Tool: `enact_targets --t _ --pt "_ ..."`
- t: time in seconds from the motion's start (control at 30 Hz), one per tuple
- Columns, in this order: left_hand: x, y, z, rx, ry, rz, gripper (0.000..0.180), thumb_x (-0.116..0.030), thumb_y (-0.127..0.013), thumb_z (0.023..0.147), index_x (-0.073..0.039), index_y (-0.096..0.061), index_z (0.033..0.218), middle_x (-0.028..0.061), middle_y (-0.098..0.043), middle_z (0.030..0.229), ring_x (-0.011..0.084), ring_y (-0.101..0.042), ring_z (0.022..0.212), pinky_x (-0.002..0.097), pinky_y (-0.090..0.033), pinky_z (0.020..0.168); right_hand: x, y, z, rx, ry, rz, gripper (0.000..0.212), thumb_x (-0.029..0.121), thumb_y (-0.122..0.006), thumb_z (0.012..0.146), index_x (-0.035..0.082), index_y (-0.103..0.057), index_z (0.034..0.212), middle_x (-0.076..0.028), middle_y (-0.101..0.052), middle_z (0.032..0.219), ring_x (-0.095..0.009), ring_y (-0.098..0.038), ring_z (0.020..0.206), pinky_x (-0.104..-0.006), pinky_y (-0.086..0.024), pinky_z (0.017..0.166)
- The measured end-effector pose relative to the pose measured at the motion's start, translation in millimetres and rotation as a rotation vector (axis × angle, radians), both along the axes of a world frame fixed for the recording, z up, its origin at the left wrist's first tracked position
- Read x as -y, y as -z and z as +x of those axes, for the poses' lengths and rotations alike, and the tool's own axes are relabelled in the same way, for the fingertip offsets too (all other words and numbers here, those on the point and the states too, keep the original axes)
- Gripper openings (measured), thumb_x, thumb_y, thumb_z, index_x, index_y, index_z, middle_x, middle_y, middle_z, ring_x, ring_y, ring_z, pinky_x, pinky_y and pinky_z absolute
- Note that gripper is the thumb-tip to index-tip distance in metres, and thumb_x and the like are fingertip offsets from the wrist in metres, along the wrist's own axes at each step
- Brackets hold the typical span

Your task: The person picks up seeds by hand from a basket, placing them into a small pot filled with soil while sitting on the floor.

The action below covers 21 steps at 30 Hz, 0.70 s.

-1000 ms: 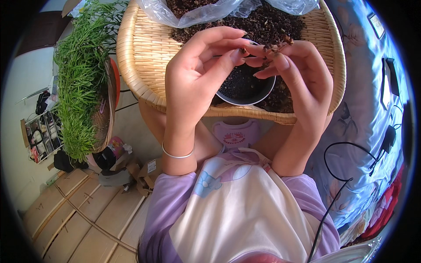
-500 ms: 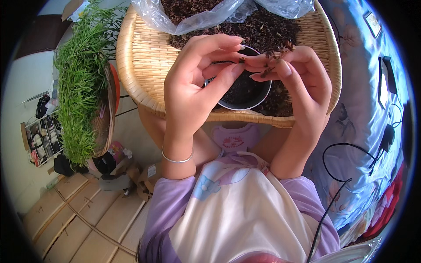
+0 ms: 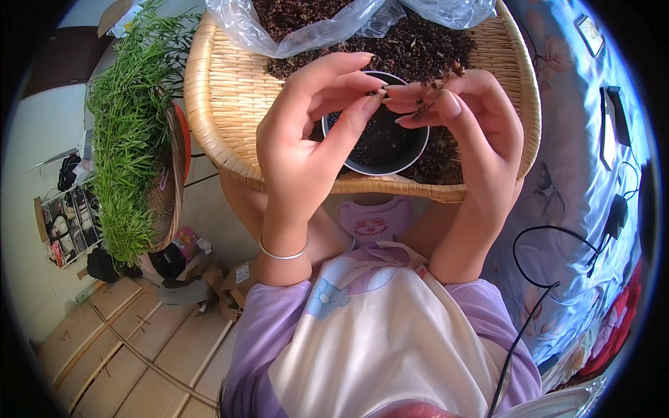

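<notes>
My left hand (image 3: pixel 300 132) is above the left side of a round dark bowl (image 3: pixel 420 157) with a pale rim, thumb and forefinger pinched on a small dark bit, perhaps a seed pod. Close by on the right, my right hand (image 3: pixel 488 132) grips a dry brown sprig (image 3: pixel 442 82) with small clustered heads between thumb and fingers. The fingertips of both hands nearly meet over the bowl. Fine black grains (image 3: pixel 380 143) lie inside it. Dark dried plant pieces (image 3: pixel 432 45) are heaped behind the bowl on a woven tray (image 3: pixel 233 104), which rests over my lap.
A clear plastic bag (image 3: pixel 279 45) with more dried material lies at the tray's far side. Leafy green plants (image 3: pixel 125 153) stand at the left. Flat cardboard (image 3: pixel 167 348) covers the floor at lower left. On the right are blue floral bedding (image 3: pixel 557 195) and a black cable (image 3: pixel 519 341).
The fingertips of my left hand have drawn slightly back from the right hand's, with a small dark bit between them. The right hand keeps its hold on the sprig.
</notes>
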<state>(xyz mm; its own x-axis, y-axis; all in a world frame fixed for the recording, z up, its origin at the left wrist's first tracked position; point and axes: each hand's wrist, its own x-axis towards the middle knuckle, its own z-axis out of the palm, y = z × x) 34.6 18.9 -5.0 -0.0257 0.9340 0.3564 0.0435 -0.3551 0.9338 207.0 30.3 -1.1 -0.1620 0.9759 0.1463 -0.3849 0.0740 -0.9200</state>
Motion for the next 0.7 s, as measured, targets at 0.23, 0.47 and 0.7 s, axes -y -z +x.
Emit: enact_targets --t 0.23,0.47,0.7 --pt "-1.4 3.0 3.0 -0.160 -0.095 0.085 0.034 0.006 -0.066 0.081 -0.001 -0.060 0.114 0.0106 -0.069 0.093 0.0146 -0.068 0.083 0.0253 -0.053 0.075 -0.6 -0.1 3.3 -0.056 -0.097 -0.031 0.011 0.005 -0.054 0.093 -0.004 -0.055 0.099 -0.017 -0.067 0.098 -0.023 -0.067 0.092 -0.0302 -0.057 0.074" --pt "0.3 0.2 1.5 -0.132 -0.027 -0.034 0.041 0.006 -0.062 0.086 0.002 -0.050 0.124 0.0140 -0.067 0.099 0.0141 -0.064 0.090 0.0225 -0.050 0.078 -1.6 -0.2 2.6 -0.036 -0.085 -0.066 0.011 0.005 -0.054 0.094 -0.004 -0.055 0.099 -0.017 -0.067 0.098 -0.024 -0.067 0.093 -0.0313 -0.056 0.077" --pt "0.3 -0.2 3.4 -0.051 -0.022 -0.047 0.041 0.007 -0.061 0.085 0.000 -0.053 0.125 0.0124 -0.068 0.100 0.0155 -0.065 0.093 0.0258 -0.052 0.082 -2.8 1.6 2.2 -0.054 -0.077 -0.055 0.011 0.006 -0.054 0.094 -0.004 -0.056 0.099 -0.017 -0.067 0.098 -0.023 -0.066 0.095 -0.0316 -0.056 0.078"
